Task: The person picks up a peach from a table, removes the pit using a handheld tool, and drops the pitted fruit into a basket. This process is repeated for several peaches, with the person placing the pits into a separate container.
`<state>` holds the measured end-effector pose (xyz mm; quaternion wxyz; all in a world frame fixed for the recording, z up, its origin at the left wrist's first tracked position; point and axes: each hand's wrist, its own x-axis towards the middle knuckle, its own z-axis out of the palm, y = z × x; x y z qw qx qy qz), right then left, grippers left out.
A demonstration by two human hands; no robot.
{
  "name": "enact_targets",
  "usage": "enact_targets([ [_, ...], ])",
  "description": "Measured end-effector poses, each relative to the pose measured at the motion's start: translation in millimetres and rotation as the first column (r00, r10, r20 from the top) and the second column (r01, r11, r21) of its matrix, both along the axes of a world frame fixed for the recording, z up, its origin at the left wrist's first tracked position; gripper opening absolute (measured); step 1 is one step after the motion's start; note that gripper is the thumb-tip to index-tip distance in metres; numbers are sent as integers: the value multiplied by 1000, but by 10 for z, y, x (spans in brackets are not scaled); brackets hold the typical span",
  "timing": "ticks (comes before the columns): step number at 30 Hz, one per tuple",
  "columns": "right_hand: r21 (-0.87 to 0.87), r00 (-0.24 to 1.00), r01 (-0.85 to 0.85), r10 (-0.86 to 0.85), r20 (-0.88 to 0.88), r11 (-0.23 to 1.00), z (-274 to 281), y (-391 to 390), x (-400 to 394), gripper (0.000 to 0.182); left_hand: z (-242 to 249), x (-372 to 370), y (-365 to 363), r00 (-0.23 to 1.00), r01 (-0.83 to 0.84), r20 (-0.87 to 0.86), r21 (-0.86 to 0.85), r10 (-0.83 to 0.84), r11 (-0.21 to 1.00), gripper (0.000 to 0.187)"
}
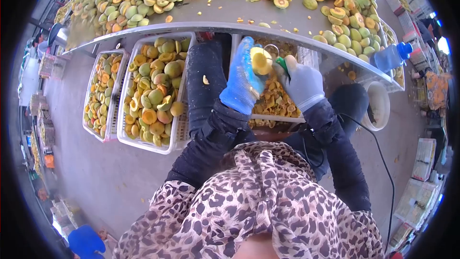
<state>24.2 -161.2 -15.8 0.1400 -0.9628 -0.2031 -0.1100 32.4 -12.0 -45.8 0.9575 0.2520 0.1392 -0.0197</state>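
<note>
Crates of halved fruit flank both gloved hands under the table.

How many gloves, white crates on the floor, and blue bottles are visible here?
Blue glove, left hand: 1
Grey glove, right hand: 1
White crates of halved fruit on the floor: 2
Blue bottle on the table edge: 1
Total: 5
</note>
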Motion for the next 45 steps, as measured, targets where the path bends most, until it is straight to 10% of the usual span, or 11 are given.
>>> enact_targets([
  [4, -106, 995, 44, -34, 90, 993, -113, 69, 11, 32, -389, -52, -36, 945, -200, 322, 449, 51, 871, 17],
  [6, -197, 996, 89, -83, 38, 976, -180, 103, 6, 30, -805, -25, -211, 792, -609, 572, 770, 214, 193, 17],
  [8, -330, 963, 221, -260, -76, 918, -564, -79, 243, 32, 127, -317, -164, 996, -82, -26, 198, 89, 977, 18],
  [12, -357, 928, 234, -317, -195, 904, -528, -380, 284, 43, 230, -260, 267, 916, -357, 304, 326, 260, 875, 12],
  [15, -126, 955, 225, -244, -167, 966, -299, -490, 399, 43, 100, -10, 1325, 725, -609, 367, 736, 583, 294, 15],
  [18, 5, 951, 273, -269, -154, 962, -121, -581, 852, 38, -1307, 7, 2859, 868, 156, 249, 684, 430, -713, 54],
  [26, -206, 946, 235, -272, -178, 950, -241, 118, 2532, 48, -946, -122, 2657, 779, 404, -109, 841, 618, -361, 59],
  [28, -279, 909, 252, -325, -260, 927, -368, 240, 2744, 53, -1311, -123, 2853, 878, 248, 126, 707, 462, -662, 47],
  [35, -131, 959, -39, 0, -284, 991, 108, 535, 2270, 38, 119, 173, 1505, 969, -244, 183, 592, 166, 768, 38],
  [39, 161, 831, -517, 538, -140, 841, 361, 662, 1209, 38, 270, 416, 963, 900, 435, 7, 46, -436, 899, 40],
  [45, 428, 978, -188, 209, -1, 884, 350, 249, 448, 24, 163, 215, 485, 982, 143, 111, 84, -152, 986, 36],
])
